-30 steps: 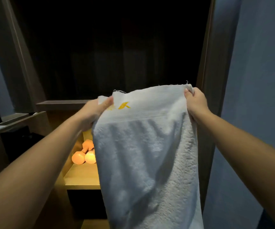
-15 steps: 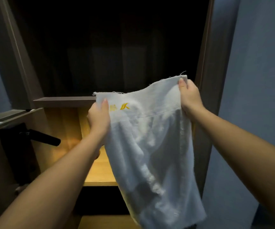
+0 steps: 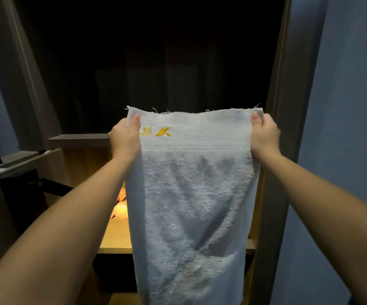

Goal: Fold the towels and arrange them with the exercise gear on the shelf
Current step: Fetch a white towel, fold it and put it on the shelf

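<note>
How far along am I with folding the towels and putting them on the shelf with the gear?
Done: nothing folded shows yet. In hand: the white terry towel with yellow embroidery hangs spread out, left hand and right hand pinching its top corners. Left: fold it, then set it on the lit wooden shelf beside the orange rounded gear, mostly hidden behind the towel.

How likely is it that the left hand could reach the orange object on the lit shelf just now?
Probably not yet: the left hand pinches a top corner of the towel, so it is busy. The orange object sits lower, partly behind the hanging towel, otherwise unblocked.
</note>
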### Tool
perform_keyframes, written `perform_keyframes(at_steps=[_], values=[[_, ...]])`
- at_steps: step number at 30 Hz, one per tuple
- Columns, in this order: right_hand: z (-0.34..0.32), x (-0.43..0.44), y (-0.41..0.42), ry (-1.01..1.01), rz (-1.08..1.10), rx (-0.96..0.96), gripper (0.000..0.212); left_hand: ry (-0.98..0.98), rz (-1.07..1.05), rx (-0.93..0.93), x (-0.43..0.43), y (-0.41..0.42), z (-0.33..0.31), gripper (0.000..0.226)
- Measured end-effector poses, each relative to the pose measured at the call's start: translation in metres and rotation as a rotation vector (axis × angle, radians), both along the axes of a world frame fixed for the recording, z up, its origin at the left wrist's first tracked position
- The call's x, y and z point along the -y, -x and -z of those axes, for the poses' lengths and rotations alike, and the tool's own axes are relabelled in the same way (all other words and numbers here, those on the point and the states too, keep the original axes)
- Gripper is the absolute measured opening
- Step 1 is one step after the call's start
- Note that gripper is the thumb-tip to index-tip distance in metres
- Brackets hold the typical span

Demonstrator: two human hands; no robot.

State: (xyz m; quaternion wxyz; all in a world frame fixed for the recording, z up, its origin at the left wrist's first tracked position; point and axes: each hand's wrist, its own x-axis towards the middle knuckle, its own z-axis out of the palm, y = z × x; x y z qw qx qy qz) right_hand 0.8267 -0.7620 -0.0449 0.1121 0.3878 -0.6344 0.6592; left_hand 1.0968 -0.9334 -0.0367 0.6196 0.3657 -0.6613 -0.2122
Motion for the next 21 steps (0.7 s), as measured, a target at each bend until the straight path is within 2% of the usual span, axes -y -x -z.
perform_keyframes(at_steps=[3, 10, 15, 21], values=[[-0.011, 0.015, -0.014, 0.066, -0.043, -0.005, 0.034, -0.009, 0.035, -0.080, -0.001, 0.015, -0.009, 0.043], [-0.004, 0.017, 0.012, -0.061, 0.001, -0.018, 0.035, -0.066, 0.007, 0.005, 0.025, 0.011, 0.004, 0.040], [-0.003, 0.022, 0.016, -0.056, 0.012, -0.007, 0.027, -0.069, 0.007, 0.028, 0.024, 0.021, 0.000, 0.042], [0.003, -0.003, 0.003, -0.064, 0.041, -0.058, 0.028, -0.079, 0.098, 0.012, 0.005, 0.004, 0.012, 0.042]])
